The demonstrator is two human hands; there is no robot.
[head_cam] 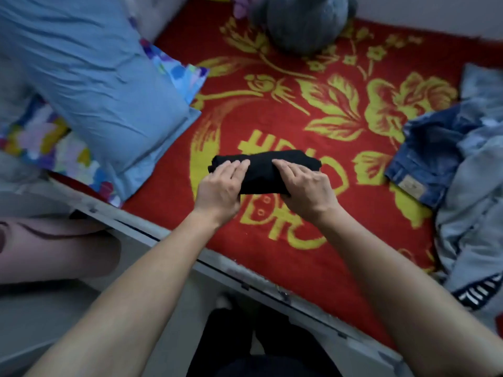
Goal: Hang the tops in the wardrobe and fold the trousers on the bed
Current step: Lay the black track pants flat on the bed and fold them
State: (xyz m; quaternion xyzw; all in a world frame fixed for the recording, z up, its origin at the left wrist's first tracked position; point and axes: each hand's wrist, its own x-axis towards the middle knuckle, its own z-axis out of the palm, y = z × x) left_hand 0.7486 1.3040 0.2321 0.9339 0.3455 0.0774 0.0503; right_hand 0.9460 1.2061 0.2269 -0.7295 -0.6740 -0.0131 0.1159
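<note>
– Hands first: what are they on?
– Both are on the black trousers [268, 170]. The left hand [224, 185] lies over the left end of the bundle and the right hand [306, 186] over its right half. Each has its fingers curled across the top, and the right thumb seems tucked under the near side. The hands are apart, with a strip of black cloth showing between them.
– Where does the bundle lie?
– On the bed [272, 257], on its red and yellow cover, about midway between the left and right edges. It is folded down to a short, thick packet.
– So which step is this?
– Folding the trousers, I judge, and near the end for this pair: the last fold looks closed or is getting pressed flat.
– What lies further out?
– A blue pillow [95, 77] sits at the left edge and a grey plush toy [304, 20] at the far edge. At the right edge are jeans [427, 159] with pale grey-blue clothes [468, 202] over and beside them, well apart from the bundle.
– And the next move?
– Probably an even press and a clean release, so the packet does not spring open. Then a reach right for the jeans, which would need laying out flat. Whether tops lie in that heap I cannot tell, and no wardrobe is in view.
</note>
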